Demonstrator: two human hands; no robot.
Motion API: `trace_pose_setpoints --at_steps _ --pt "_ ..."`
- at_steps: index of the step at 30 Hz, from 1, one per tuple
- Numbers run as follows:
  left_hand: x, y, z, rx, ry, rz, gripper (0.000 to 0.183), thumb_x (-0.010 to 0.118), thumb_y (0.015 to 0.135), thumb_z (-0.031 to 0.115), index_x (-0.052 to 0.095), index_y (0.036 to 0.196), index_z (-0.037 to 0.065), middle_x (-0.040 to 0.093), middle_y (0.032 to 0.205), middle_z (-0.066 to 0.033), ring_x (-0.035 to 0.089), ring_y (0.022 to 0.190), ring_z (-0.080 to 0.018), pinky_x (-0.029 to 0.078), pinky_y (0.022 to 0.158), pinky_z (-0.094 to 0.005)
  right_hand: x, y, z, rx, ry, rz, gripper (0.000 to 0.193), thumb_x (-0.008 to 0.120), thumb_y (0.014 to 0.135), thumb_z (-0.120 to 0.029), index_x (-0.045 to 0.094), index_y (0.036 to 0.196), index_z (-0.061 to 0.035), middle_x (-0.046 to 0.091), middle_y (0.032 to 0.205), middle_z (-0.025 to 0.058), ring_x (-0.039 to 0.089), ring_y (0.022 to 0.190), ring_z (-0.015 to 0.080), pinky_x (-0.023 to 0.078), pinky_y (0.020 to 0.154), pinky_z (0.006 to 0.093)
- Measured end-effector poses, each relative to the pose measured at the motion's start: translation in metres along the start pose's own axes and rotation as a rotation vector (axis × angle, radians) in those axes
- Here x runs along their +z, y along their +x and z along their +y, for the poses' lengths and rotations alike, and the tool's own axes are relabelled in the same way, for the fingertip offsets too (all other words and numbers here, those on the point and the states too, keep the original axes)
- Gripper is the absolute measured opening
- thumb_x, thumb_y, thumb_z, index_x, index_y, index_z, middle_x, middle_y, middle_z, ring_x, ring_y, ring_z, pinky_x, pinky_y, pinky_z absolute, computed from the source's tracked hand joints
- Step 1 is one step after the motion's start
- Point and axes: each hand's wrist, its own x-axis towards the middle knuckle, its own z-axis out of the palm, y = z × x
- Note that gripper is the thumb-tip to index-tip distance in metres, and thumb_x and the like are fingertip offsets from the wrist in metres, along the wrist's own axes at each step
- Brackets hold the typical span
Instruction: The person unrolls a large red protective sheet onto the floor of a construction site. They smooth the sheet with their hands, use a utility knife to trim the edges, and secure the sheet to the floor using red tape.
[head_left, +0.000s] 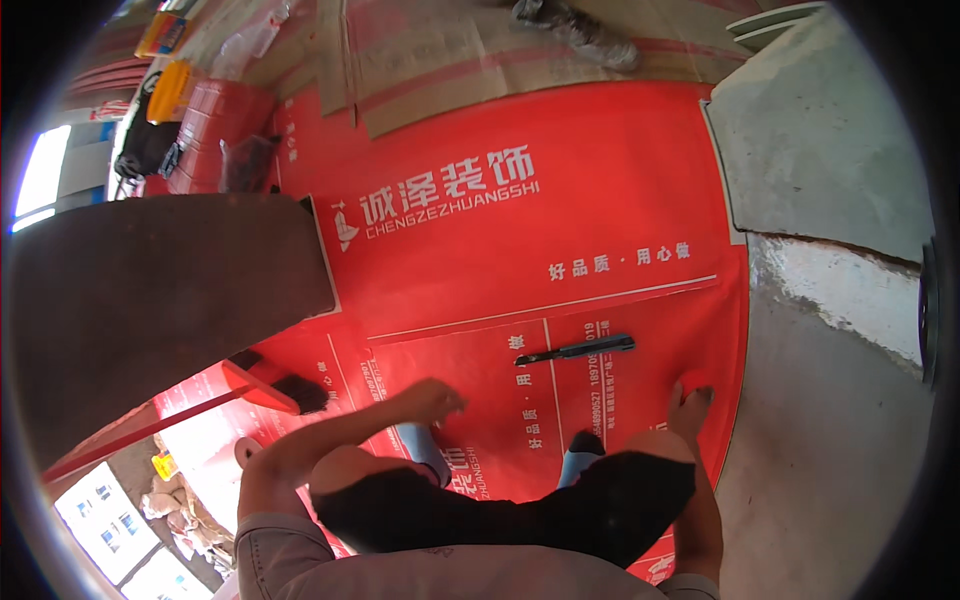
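A red printed floor covering lies in front of and beneath me. Over it, left of centre, hovers or rests my left hand; its fingers are loosely bent and a little apart, with nothing visible in them. My right hand is low at the covering's right side, near its edge. Two of its fingertips show apart and seem to touch the sheet; the rest of that hand is partly hidden. Between the hands and farther off, a black utility knife lies flat on the covering, nearest to neither hand's grasp.
At left a dark board juts in. Below it is a red-handled broom. Red boxes stand at the far left, brown cardboard lies at the back. A grey concrete wall borders the right.
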Motion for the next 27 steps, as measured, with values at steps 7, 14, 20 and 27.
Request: trace_pose_setpoints --at_steps 7,14,20,27 --pt "-0.1 0.032 0.037 0.358 0.053 0.351 0.037 0.056 0.101 0.036 0.07 0.087 0.005 0.054 0.062 -0.0077 0.049 0.057 -0.0152 0.043 0.057 -0.0345 0.002 0.092 -0.148 -0.55 0.079 -0.377 0.024 0.067 0.085 -0.019 0.064 0.095 0.0022 0.063 0.102 0.0223 0.058 0.099 0.0416 0.042 0.096 0.0532" --pt "-0.06 0.044 -0.004 0.539 -0.197 0.189 0.027 0.061 0.098 0.03 0.068 0.102 0.005 0.066 0.081 -0.005 0.062 0.076 -0.0142 0.05 0.07 -0.0317 -0.013 0.051 -0.2 -0.542 0.267 -0.675 0.026 0.07 0.083 -0.016 0.066 0.105 -0.0033 0.062 0.111 0.0186 0.057 0.107 0.0404 0.039 0.104 0.0494" --pt "0.0 0.018 0.016 0.792 -0.427 0.261 0.044 0.073 0.088 0.026 0.059 0.122 0.003 0.062 0.12 -0.0106 0.06 0.109 -0.0227 0.047 0.096 -0.0384 -0.024 0.084 -0.268 -0.439 0.58 -0.881 0.034 0.072 0.084 -0.018 0.065 0.114 -0.0034 0.061 0.115 0.018 0.055 0.113 0.0412 0.039 0.106 0.0489" --pt "-0.006 0.029 0.023 0.828 -0.492 0.541 0.045 0.072 0.083 0.013 0.056 0.125 0.004 0.06 0.116 -0.0101 0.057 0.113 -0.0231 0.038 0.108 -0.041 -0.019 0.095 -0.315 -0.644 0.492 -0.686 0.042 0.076 0.081 -0.018 0.064 0.119 -0.0048 0.06 0.119 0.0188 0.059 0.111 0.0367 0.047 0.1 0.0444"
